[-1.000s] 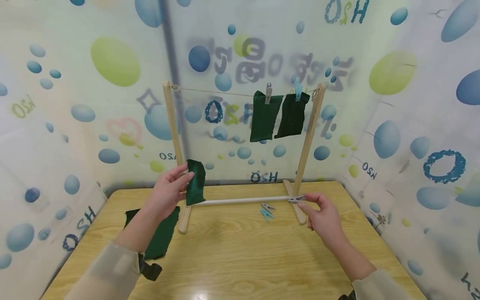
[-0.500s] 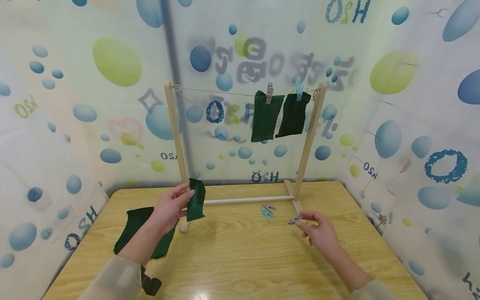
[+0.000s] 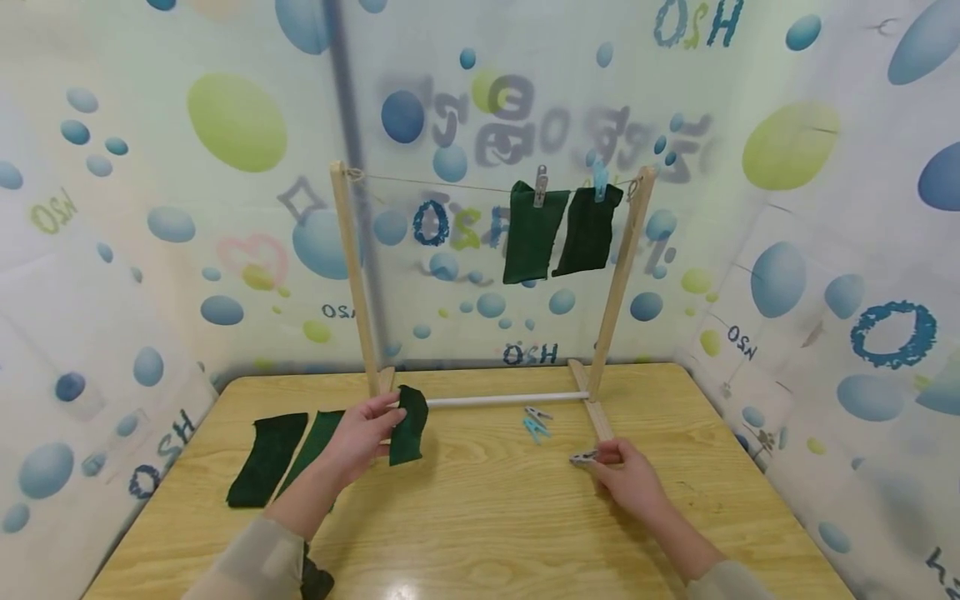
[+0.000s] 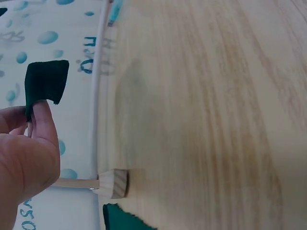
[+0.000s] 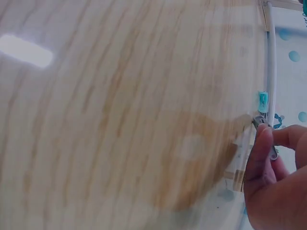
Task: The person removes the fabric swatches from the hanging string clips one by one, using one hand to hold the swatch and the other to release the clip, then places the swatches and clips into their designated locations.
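My left hand (image 3: 358,442) pinches a small dark green cloth (image 3: 408,425) between thumb and fingers, held up near the rack's left foot; the left wrist view shows the same cloth (image 4: 47,80) above the fingertips. My right hand (image 3: 633,479) pinches a grey clothespin (image 3: 582,457) by the rack's right foot, above the table. Two green cloths hang from the string (image 3: 435,182), one under a grey clothespin (image 3: 541,185), the other under a blue clothespin (image 3: 600,182). On the table lie a dark green cloth (image 3: 268,460) and another green cloth (image 3: 311,446), partly hidden behind my left forearm.
The wooden rack has a left post (image 3: 352,275), a right post (image 3: 622,275) and a white bar (image 3: 502,401) low between them. A loose grey clothespin (image 3: 538,413) and a blue clothespin (image 3: 536,430) lie in front of the bar. A patterned curtain (image 3: 465,333) stands behind the table.
My left hand has lowered the cloth and brought it slightly right. My right hand has come down and nearer with the grey clothespin. The cloths on the table show more from behind my left arm.
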Demonstrator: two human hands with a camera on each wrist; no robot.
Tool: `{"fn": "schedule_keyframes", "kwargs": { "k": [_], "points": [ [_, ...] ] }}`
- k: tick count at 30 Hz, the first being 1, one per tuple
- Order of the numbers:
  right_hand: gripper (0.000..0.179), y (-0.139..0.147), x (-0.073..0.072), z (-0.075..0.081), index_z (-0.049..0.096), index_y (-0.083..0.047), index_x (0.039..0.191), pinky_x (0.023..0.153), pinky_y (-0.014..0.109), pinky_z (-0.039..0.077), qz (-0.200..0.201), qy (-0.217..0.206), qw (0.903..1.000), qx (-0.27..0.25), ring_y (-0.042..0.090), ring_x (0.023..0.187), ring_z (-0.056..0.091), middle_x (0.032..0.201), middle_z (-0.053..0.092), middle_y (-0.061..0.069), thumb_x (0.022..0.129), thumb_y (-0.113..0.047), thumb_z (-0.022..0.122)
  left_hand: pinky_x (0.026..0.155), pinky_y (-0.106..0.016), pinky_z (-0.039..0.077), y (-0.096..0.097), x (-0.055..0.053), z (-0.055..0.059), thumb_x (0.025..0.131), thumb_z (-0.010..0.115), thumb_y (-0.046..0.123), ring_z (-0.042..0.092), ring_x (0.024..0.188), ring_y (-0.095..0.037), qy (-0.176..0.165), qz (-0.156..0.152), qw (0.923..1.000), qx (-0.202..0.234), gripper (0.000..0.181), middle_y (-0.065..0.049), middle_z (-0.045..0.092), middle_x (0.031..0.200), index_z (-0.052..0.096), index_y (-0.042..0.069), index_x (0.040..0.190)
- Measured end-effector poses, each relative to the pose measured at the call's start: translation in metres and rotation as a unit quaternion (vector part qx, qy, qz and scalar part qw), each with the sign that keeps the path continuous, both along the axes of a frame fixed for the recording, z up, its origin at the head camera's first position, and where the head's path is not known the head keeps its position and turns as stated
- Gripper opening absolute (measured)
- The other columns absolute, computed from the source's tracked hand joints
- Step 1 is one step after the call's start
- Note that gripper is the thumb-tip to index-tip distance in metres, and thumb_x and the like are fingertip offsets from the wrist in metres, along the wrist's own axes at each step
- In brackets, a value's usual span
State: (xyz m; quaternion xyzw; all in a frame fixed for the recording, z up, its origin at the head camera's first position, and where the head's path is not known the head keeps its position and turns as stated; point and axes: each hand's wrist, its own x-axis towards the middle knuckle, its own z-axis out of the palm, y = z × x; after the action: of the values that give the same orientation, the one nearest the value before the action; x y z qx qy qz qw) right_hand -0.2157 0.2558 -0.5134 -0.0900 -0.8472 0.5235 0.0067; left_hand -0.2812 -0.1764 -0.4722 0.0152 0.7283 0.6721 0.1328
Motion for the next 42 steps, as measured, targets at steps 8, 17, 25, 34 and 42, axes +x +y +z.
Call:
{"fn": "schedule_keyframes", "kwargs": {
  "k": [8, 17, 25, 34, 42],
  "points": [
    [0.038, -0.007, -0.001, -0.006, 0.057, 0.005, 0.132, 0.046, 0.031, 0.055, -0.009, -0.045, 0.9989, 0.014, 0.018, 0.057, 0.067, 0.097, 0.071, 0.013, 0.099, -0.008, 0.071, 0.069, -0.033, 0.057, 0.012, -0.002, -0.022, 0.112, 0.059, 0.009, 0.061, 0.082, -0.014, -0.017, -0.017, 0.9991, -0.036, 0.059, -0.027, 0.056, 0.146, 0.042, 0.002, 0.168],
    [0.041, -0.021, -0.012, -0.005, 0.058, 0.005, 0.132, 0.043, 0.029, 0.053, -0.011, -0.066, 0.9964, 0.053, 0.016, 0.049, 0.067, 0.067, 0.067, 0.009, 0.097, -0.015, 0.069, 0.049, -0.024, 0.031, 0.015, 0.002, -0.030, 0.105, 0.058, -0.006, 0.029, 0.053, -0.009, -0.017, -0.016, 0.9973, -0.070, 0.059, -0.030, 0.054, 0.139, 0.049, 0.000, 0.163],
    [0.047, -0.026, -0.025, -0.011, 0.054, 0.005, 0.136, 0.045, 0.028, 0.055, -0.017, -0.080, 0.9956, 0.047, 0.017, 0.052, 0.069, 0.072, 0.069, 0.010, 0.097, -0.017, 0.069, 0.052, -0.028, 0.037, 0.013, 0.010, -0.023, 0.104, 0.057, -0.009, 0.032, 0.051, -0.012, 0.008, -0.025, 0.9901, -0.138, 0.058, -0.037, 0.059, 0.141, 0.050, -0.003, 0.161],
    [0.046, -0.024, -0.030, -0.012, 0.051, 0.004, 0.136, 0.047, 0.032, 0.058, -0.020, -0.094, 0.9949, 0.032, 0.018, 0.051, 0.069, 0.074, 0.068, 0.011, 0.099, -0.018, 0.070, 0.068, -0.034, 0.056, 0.005, 0.015, -0.008, 0.098, 0.065, -0.008, 0.068, 0.085, -0.025, 0.061, -0.034, 0.9675, -0.243, 0.063, -0.038, 0.062, 0.140, 0.049, -0.008, 0.159],
    [0.042, -0.023, -0.031, -0.013, 0.050, 0.003, 0.131, 0.046, 0.032, 0.057, 0.000, -0.091, 0.9956, 0.024, 0.018, 0.049, 0.067, 0.072, 0.066, 0.010, 0.103, -0.021, 0.071, 0.069, -0.036, 0.058, -0.002, 0.018, -0.003, 0.097, 0.077, 0.002, 0.070, 0.085, -0.022, 0.100, -0.084, 0.9371, -0.324, 0.040, -0.014, 0.074, 0.103, 0.072, 0.000, 0.137]
  ]
}}
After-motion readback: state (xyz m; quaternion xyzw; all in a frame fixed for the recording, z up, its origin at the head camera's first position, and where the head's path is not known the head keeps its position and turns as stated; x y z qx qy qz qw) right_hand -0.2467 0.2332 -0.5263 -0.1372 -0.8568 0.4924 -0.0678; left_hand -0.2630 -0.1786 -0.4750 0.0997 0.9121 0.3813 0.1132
